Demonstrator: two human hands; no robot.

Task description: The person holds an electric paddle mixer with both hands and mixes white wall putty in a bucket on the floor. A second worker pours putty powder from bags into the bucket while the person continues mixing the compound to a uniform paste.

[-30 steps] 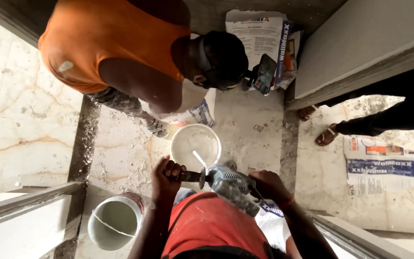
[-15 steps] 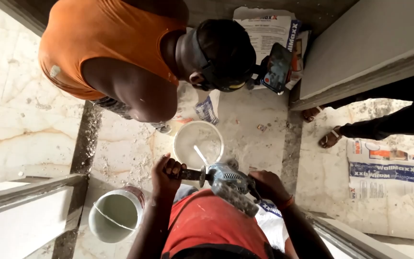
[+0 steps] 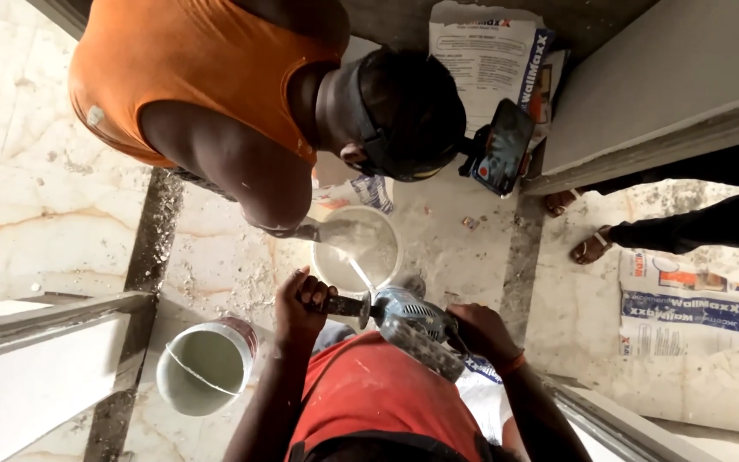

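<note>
The step in hand looks like mixing: the person holds a grey-blue power mixer drill over a round white plastic bucket of pale paste, and the drill's thin metal shaft slants from the drill down into the paste.

The left hand is wrapped round the black side handle, its fingers curled tight and pressed together about the bar. The right hand grips the rear of the drill body; its fingers go round the far side, so I cannot tell how they lie, only that the hand is closed on the tool.

The bucket stands on the dusty floor just beyond the left fingers, past the knuckles and a little toward the right hand. The drill lies between the two hands, touching both.

A co-worker in an orange sleeveless top bends over from the far side, and a grey trowel-like blade at the end of that person's arm reaches over the bucket's near rim, close to the left fingers. Whether it touches the paste is not clear.

In my judgement, the next move calls for keeping the shaft centred in the bucket, both hands firm against twist, clear of the co-worker's blade.

A second, grey-white pail stands apart, outside the left forearm. Printed paper sacks lie well beyond the right hand.
</note>
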